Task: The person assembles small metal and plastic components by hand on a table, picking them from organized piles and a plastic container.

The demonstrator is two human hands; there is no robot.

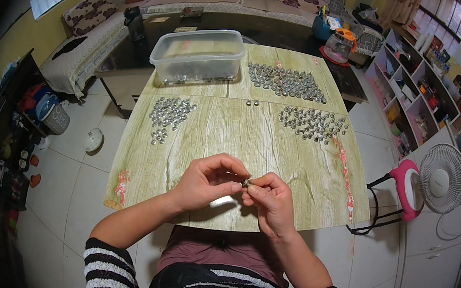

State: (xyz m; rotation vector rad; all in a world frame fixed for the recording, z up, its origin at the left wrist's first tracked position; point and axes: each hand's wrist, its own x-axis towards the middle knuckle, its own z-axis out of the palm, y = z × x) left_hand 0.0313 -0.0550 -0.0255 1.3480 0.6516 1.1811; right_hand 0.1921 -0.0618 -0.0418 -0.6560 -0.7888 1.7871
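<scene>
My left hand [208, 182] and my right hand [272, 204] meet above the near part of the wood-patterned table [230, 149]. Both pinch one small dark metal piece [246, 183] between thumbs and fingertips; the fingers cover most of it. To the left lies a cluster of small shiny round metal pieces [170, 113]. On the right stand many little metal pieces with a stem on a round base [313, 124]. Behind them, a larger block of round metal pieces [286, 83] is set out in rows. A pair of single metal pieces [252, 102] sits between the groups.
A clear plastic tub [195, 54] with some metal pieces at its bottom stands at the far left of the table. Beyond is a dark table with a glass jug [339, 46]. A white fan [441, 178] and a pink-edged stool [407, 190] are at the right.
</scene>
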